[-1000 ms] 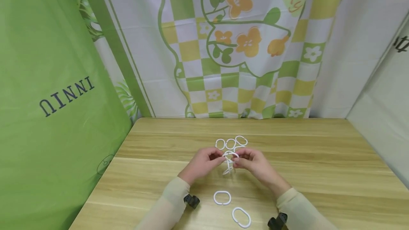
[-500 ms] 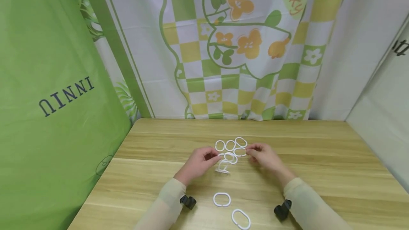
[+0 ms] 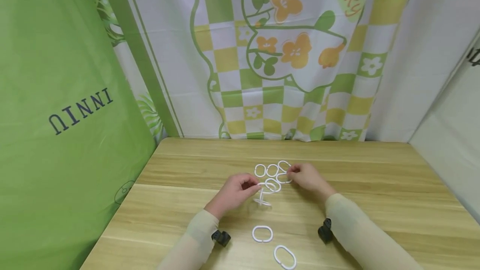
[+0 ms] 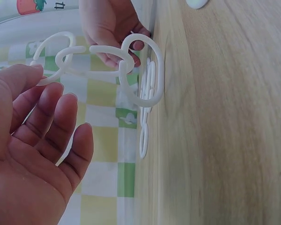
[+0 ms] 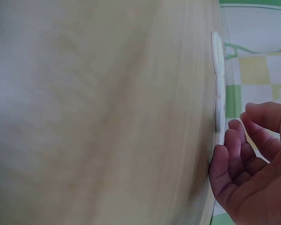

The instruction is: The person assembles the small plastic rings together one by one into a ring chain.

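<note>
My left hand [image 3: 236, 191] pinches one end of a short chain of white oval plastic links [image 4: 141, 70] between thumb and fingertips. In the left wrist view three links hook through each other; small gaps show in some of them. Just off the table hangs the chain's far end. On the table beyond lies a group of loose white links [image 3: 260, 170], partly overlapped by the chain in the head view. Beside that group is my right hand [image 3: 308, 177], its fingertips close to or touching the nearest links. Its fingers are loosely bent, with no link visible between them in the right wrist view.
Two more white links, an upper one [image 3: 262, 234] and a lower one [image 3: 285, 257], lie apart on the wooden table [image 3: 375, 203] nearer the body. A patterned curtain [image 3: 262, 95] hangs behind the table, and a green cloth [image 3: 75, 178] hangs along its left side.
My right hand has let go of the chain and moved right and away to the loose links. The left hand still holds the chain, now slightly further left than a second ago.
</note>
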A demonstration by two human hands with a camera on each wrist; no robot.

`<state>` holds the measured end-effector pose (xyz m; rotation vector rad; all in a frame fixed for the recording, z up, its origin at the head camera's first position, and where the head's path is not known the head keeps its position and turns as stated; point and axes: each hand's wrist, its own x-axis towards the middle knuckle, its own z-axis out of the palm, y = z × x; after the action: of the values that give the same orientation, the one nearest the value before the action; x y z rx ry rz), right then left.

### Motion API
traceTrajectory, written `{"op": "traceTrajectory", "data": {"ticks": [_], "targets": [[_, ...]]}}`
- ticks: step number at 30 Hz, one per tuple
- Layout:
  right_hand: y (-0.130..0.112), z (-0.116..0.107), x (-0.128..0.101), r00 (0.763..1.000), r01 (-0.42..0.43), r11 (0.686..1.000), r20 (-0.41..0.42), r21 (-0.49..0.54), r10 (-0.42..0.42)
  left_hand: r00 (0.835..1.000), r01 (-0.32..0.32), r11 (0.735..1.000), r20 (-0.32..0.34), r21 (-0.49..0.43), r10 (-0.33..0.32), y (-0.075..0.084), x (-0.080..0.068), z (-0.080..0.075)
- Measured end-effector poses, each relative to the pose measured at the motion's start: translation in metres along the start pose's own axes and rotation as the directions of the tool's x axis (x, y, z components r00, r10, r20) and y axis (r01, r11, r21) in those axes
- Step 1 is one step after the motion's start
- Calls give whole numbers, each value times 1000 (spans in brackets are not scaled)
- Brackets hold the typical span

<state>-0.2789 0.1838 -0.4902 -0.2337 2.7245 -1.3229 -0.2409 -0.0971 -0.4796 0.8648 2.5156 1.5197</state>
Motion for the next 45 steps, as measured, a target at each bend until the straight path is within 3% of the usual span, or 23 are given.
{"op": "traceTrajectory", "data": {"ticks": [14, 22, 30, 34, 40, 45], "targets": [[1, -14, 32, 995, -86, 968, -72, -236, 71, 1000, 12, 1000, 9, 22, -12, -2, -3, -2], [8, -10, 39, 986, -164, 947, -81, -277, 147, 1000, 15, 999, 16, 32, -16, 0, -3, -2], [6, -9, 39, 993, -116, 936, -26, -333, 113, 1000, 20, 999, 21, 46, -21, 1, -1, -2], [6, -11, 32, 995, -100, 954, -39, -284, 93, 999, 18, 999, 27, 46, -19, 3, 0, -1], [10, -15, 18, 997, -62, 994, -60, -87, 57, 1000, 3, 999, 25, 41, -4, 2, 1, 1], [7, -17, 3, 999, -16, 995, -45, 96, 21, 1000, -13, 999, 25, 42, 11, 2, 3, 2]]}}
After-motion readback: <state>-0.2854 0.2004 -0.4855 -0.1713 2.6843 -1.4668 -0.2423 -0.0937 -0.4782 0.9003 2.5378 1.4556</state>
